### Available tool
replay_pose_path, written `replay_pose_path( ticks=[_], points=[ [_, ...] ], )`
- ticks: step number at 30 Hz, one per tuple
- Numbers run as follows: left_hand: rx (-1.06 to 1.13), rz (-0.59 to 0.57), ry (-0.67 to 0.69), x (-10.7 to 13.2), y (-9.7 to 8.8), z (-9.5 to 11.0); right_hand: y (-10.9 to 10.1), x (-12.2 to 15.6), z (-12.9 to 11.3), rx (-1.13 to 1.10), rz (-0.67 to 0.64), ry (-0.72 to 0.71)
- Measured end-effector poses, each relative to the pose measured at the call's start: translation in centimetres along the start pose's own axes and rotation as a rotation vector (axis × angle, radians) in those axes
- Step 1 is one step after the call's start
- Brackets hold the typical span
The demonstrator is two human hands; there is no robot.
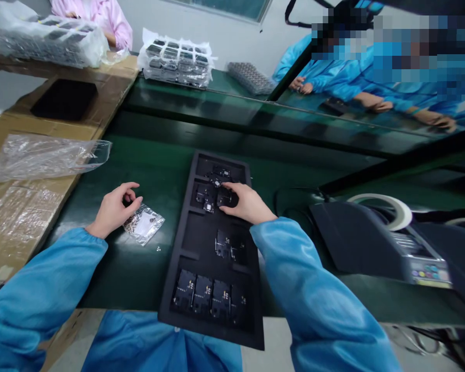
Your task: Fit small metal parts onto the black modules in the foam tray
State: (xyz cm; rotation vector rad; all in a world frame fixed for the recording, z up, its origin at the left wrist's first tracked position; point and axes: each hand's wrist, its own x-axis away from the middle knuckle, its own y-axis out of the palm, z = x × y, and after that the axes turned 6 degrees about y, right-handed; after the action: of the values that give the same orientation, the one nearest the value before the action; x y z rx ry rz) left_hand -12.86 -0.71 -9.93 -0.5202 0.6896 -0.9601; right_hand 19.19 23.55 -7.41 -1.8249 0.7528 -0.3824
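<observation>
head view: right hand on a part in the foam tray, left hand beside a small bag

head camera looks down on a dark green tabletop [155, 150]. a long black foam tray [186, 310] lies on it lengthwise, with its near end at the front edge. the right hand [248, 204] rests over the tray's second compartment from the far end, thumb and fingers [229, 186] closed around a small black part [223, 198]. more parts of the same kind lie loose in that compartment and in the far one. two sit in the third compartment, and a row of parts [207, 299] stands in the nearest.

left of the tray and apart from it, the left hand [114, 209] lies on the tabletop with its fingers curled in and the thumb close to the forefinger. whether they pinch anything i cannot tell. a small clear bag [144, 225] of tiny pieces lies just beside this hand, its far end touching the thumb.

on the right stands a dark tape dispenser [356, 237] with a pale roll of tape [395, 206]. on the left, cardboard [8, 243] carries crumpled clear film [42, 155] and a black pad [64, 98]. farther back sit wrapped stacks of trays [176, 62]. a co-worker's hand [300, 85] in a blue sleeve rests at the far right, and a pink sleeve [116, 26] shows at the far left.
</observation>
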Motion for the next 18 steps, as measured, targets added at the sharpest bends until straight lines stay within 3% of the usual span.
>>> replay_pose_path(
  ticks=[3, 5, 10, 14, 18],
  points=[
    [0.066, 0.022, 0.014, 0.3, -0.5, 2.0, -0.6, 2.2, -3.1, -0.15, 0.139, -0.082],
    [0.153, -0.048, 0.006, 0.7, -0.7, 4.5, -0.6, 4.0, -6.0, -0.271, 0.172, -0.193],
    [0.525, -0.543, -0.098, 1.3, 1.1, 10.3, 0.4, 7.4, -11.5, -0.334, 0.142, -0.27],
    [0.718, -0.611, -0.239, 1.9, 3.2, 11.5, 1.1, 8.1, -12.3, -0.4, 0.12, -0.272],
    [0.813, -0.627, -0.343, 2.4, 3.7, 11.4, 1.2, 8.5, -11.7, -0.518, 0.115, -0.232]
  ],
)
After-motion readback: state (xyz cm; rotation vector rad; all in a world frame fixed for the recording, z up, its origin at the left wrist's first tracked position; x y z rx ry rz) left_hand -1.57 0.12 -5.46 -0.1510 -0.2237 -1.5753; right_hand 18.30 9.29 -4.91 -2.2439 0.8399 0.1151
